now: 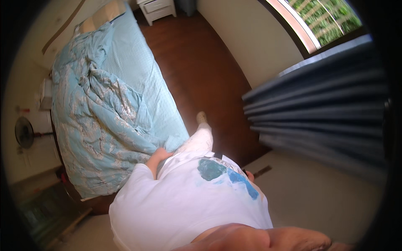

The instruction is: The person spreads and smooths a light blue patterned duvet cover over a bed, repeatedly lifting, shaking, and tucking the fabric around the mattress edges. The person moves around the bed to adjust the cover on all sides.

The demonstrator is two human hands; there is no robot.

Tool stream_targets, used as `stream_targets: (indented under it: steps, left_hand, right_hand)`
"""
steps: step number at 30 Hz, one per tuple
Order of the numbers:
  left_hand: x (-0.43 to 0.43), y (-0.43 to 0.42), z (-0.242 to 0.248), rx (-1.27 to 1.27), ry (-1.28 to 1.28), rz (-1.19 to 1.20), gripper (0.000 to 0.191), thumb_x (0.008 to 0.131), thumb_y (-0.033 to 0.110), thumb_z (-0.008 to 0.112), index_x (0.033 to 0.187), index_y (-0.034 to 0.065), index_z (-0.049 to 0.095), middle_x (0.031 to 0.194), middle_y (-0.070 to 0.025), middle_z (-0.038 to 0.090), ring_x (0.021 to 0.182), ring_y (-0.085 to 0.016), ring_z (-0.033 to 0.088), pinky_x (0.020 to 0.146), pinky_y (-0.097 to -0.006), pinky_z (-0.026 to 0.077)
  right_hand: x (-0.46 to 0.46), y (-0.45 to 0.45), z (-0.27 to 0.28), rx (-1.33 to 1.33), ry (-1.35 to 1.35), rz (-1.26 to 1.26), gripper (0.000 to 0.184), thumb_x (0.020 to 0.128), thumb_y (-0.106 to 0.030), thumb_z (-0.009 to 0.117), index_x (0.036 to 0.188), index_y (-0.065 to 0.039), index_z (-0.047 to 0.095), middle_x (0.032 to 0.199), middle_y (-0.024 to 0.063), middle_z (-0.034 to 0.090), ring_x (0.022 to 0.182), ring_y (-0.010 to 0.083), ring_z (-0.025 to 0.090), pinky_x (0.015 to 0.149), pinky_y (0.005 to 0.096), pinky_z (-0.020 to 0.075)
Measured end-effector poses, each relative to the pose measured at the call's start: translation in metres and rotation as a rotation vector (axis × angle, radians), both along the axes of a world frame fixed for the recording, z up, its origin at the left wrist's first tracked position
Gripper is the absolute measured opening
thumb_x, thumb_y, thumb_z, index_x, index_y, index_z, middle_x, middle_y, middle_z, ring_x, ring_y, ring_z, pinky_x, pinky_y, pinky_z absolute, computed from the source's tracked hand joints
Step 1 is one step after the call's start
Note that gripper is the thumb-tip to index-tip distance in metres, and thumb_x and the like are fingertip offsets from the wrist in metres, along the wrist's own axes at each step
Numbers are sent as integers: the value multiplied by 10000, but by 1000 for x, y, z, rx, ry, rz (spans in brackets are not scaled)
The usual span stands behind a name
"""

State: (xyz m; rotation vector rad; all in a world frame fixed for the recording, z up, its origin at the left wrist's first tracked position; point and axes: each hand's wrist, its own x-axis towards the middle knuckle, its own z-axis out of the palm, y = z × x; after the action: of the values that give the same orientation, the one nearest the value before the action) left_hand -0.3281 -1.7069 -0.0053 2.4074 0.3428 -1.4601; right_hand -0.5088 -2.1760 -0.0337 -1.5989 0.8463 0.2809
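My left hand [161,153] is low at my side, against the near edge of the bed, where the light blue sheet meets the rumpled patterned duvet [103,116]. Its fingers are partly hidden, so whether it grips the fabric cannot be told. On the other side of my body, only a small part of my right hand [250,176] shows past my white T-shirt [188,200]. A small dark thing lies beside it; whether the hand holds it is unclear. Green and blue patches mark the shirt front. One foot [202,117] is on the brown floor.
The bed [135,56] runs along the left, with a pillow [103,15] at its far end. A white nightstand [157,9] stands beyond. Dark blue curtains [314,100] hang at the right below a window [326,18]. A fan [24,132] is at far left.
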Motion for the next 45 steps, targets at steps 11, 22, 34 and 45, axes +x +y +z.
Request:
stream_targets:
  steps: [11, 22, 34, 45]
  left_hand:
    - [68, 37, 4, 116, -42, 387, 786, 427, 492, 736, 996, -17, 552, 1034, -193, 547, 941, -290, 544, 779, -347, 442]
    - [132, 16, -56, -28, -324, 1077, 391, 645, 401, 631, 788, 38, 612, 743, -131, 613, 691, -222, 584, 613, -332, 458]
    - [354, 5, 6, -27, -829, 1267, 206, 732, 256, 577, 752, 51, 589, 656, -38, 580, 595, -121, 532, 540, -284, 428]
    - [388, 79, -63, -551, -592, 2380, 266, 765, 353, 537, 820, 93, 520, 735, -28, 566, 661, -152, 529, 566, -329, 399]
  right_hand:
    - [370, 6, 37, 93, 82, 283, 148, 801, -162, 545, 827, -17, 555, 633, 41, 563, 483, 87, 499, 416, 192, 392]
    - [602, 36, 24, -378, 348, 989, 207, 732, -179, 584, 797, 13, 624, 678, 101, 616, 619, 184, 585, 600, 299, 468]
    - [902, 105, 24, -96, 210, 888, 118, 802, -150, 514, 822, -42, 556, 641, 39, 561, 507, 105, 523, 430, 221, 436]
    - [984, 212, 13, -175, 197, 1286, 130, 781, -154, 531, 835, -46, 578, 631, 40, 561, 505, 122, 518, 424, 248, 426]
